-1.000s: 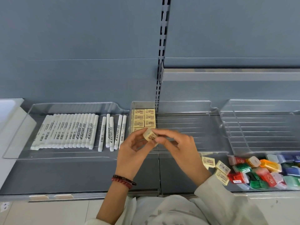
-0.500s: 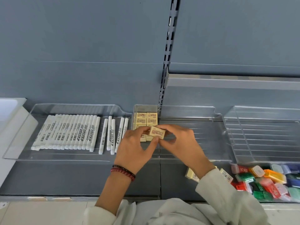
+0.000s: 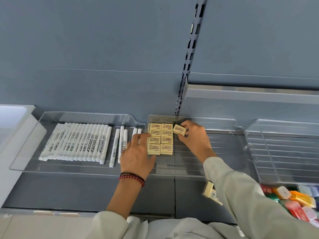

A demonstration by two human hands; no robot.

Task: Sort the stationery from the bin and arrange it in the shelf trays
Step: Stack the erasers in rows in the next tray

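My right hand (image 3: 195,138) pinches a cream eraser (image 3: 179,129) at the back of the middle clear tray (image 3: 207,152), just right of the stacked erasers (image 3: 160,138) laid in two columns. My left hand (image 3: 137,152) hovers with relaxed fingers at the left edge of that stack and holds nothing. White markers (image 3: 77,142) lie in a row in the left clear tray (image 3: 24,163).
An empty clear tray (image 3: 284,149) stands at the right. Loose erasers (image 3: 211,191) and several coloured plastic boxes (image 3: 293,199) lie on the grey shelf at the lower right. A slotted upright (image 3: 186,66) runs up the blue back panel.
My left hand let go of the eraser and drew back to the left. My right hand carried the eraser further back into the middle tray, beside the stack.
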